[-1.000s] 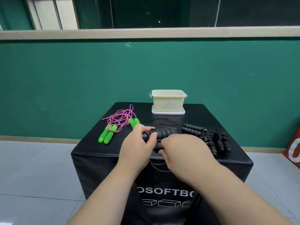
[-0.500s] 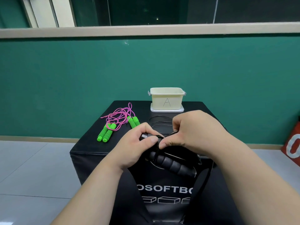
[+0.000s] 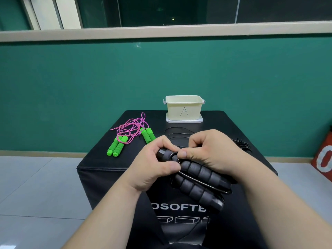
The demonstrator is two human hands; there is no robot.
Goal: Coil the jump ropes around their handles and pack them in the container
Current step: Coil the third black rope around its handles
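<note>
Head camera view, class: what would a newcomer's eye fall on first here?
Dead centre, close to the camera, the left hand holds two black foam handles together while the right hand pinches the thin black cord against them. Behind, on the black box, bright green handles with tangled pink cord lie at the left, and a cream container marked A stands at the far edge.

Two black ribbed handles [image 3: 203, 172], side by side and tilted, carry a thin black cord [image 3: 203, 183] between them. Green-handled pink ropes [image 3: 120, 144] lie loose on the counter [image 3: 100, 159], at its left. The cream container [image 3: 184, 110] marked A stands behind, seemingly on its lid.
</note>
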